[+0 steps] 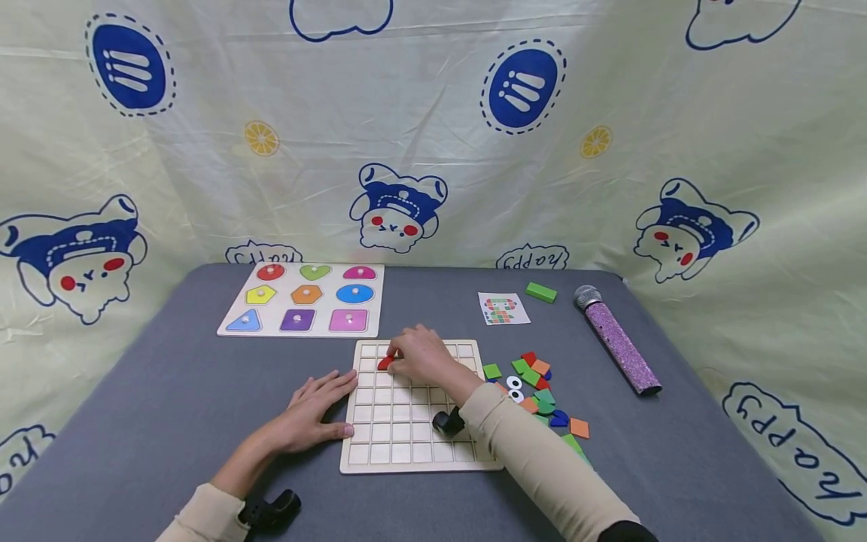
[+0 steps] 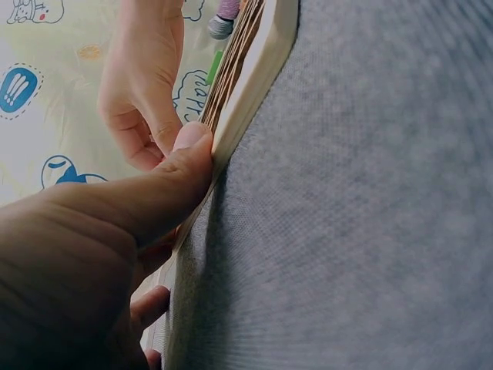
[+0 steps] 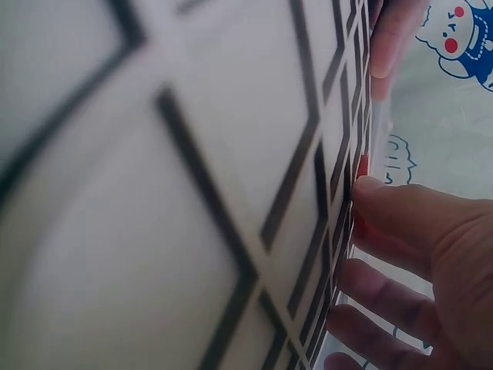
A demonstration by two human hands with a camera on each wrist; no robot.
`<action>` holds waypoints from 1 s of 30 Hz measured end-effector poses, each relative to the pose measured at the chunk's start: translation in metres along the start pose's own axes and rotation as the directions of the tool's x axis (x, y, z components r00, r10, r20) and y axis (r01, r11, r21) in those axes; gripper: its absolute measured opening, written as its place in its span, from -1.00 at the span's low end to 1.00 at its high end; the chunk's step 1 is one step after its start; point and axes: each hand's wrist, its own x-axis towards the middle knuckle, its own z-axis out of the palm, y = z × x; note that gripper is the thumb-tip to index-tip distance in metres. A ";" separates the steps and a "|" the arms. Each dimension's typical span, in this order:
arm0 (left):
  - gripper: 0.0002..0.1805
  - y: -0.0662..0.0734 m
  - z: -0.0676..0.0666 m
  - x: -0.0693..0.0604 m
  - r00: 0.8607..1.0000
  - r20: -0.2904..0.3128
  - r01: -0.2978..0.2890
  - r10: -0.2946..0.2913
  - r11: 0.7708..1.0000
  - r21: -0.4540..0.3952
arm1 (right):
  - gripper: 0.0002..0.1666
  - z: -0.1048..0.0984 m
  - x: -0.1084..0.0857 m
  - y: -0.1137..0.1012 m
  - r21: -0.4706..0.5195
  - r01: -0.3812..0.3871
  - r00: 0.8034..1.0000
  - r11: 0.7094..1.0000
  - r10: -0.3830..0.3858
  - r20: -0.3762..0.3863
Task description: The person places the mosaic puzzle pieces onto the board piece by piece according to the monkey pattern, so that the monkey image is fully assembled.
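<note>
Just inside the far left corner of the board (image 1: 404,434), my right hand (image 1: 423,357) pinches a red piece (image 1: 384,364) at its fingertips, long axis too covered to tell, while my left hand (image 1: 308,418), farther from it, rests loosely spread at the left edge.

- Left hand (image 1: 314,414) and right hand (image 1: 428,359): bare.
- Left sleeve (image 1: 206,519): plain beige, toward half past seven in the head view.
- Right sleeve (image 1: 542,452): same beige, at five o'clock, with a black patch (image 1: 626,531) lower down.
- Left wrist device (image 1: 274,512): black, rounded, seven o'clock.
- Right wrist device (image 1: 448,423): black, six o'clock.
</note>
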 end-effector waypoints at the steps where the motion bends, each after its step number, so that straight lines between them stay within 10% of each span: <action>1: -0.16 0.000 0.000 0.000 1.000 0.001 0.001 -0.001 1.000 0.000 | -0.74 0.000 0.000 0.000 -0.003 0.003 1.000 1.000 -0.003 -0.001; 30: -0.16 0.001 0.000 -0.002 1.000 0.002 -0.016 0.017 1.000 -0.016 | -0.67 -0.036 -0.052 0.045 0.155 0.010 0.993 0.988 0.009 -0.121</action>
